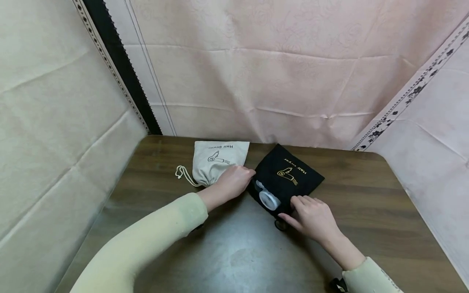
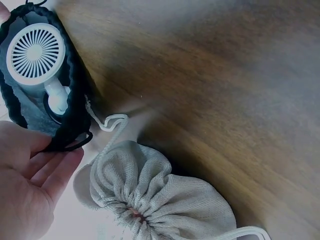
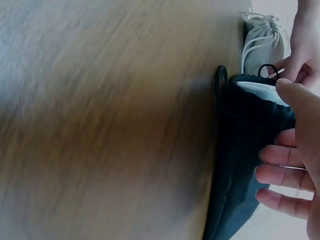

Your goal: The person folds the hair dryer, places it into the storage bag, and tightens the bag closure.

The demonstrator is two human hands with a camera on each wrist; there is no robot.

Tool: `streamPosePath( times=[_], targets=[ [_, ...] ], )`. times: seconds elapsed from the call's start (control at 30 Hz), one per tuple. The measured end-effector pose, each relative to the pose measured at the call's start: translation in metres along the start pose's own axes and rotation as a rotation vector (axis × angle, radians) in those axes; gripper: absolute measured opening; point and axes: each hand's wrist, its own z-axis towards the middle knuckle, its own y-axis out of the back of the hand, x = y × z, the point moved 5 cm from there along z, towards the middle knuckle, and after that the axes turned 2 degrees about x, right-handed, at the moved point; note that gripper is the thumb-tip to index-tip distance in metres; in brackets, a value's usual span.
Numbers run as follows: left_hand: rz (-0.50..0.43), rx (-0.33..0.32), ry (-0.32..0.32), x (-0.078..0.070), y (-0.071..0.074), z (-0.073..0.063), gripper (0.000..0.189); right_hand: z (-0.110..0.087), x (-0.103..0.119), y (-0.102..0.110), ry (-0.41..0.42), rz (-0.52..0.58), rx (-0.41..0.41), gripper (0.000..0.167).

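Note:
A black drawstring bag (image 1: 272, 162) with a gold hair dryer print lies on the table, its mouth parted toward me. Inside the mouth sits a white hair dryer (image 2: 36, 55) with a round slotted grille; part of it is hidden by the fabric. My left hand (image 1: 234, 179) pinches the left edge of that mouth between thumb and fingers. At the other side, my right hand (image 1: 314, 217) touches the bag, thumb by the rim and fingers (image 3: 282, 175) spread along the fabric. Beside my left hand lies a light grey drawstring bag (image 1: 220, 156), gathered at its neck, with the same print.
The bags lie near the back edge of a brown wooden table (image 1: 238, 256). A white cord (image 1: 187, 175) trails left from the grey bag, and a black cord loop (image 1: 281, 225) hangs from the black one. Pale cloth (image 1: 256, 81) hangs behind and at both sides.

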Motion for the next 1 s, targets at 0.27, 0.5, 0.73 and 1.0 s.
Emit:
streamPosePath(
  times=[0.27, 0.5, 0.73, 1.0],
  targets=[
    [0.008, 0.058, -0.003, -0.001, -0.006, -0.003, 0.017, -0.006, -0.003, -0.010, 0.035, 0.019, 0.016, 0.042],
    [0.020, 0.065, -0.006, 0.000, -0.006, -0.006, 0.018, -0.004, -0.003, -0.010, 0.112, 0.097, -0.005, 0.036],
    [0.011, 0.083, 0.025, -0.004, -0.009, -0.011, 0.042, 0.000, -0.004, -0.006, 0.130, 0.118, -0.029, 0.034],
    [0.068, -0.103, -0.087, -0.026, -0.014, -0.017, 0.078, -0.001, -0.004, -0.004, 0.134, 0.111, -0.041, 0.036]
  ],
)
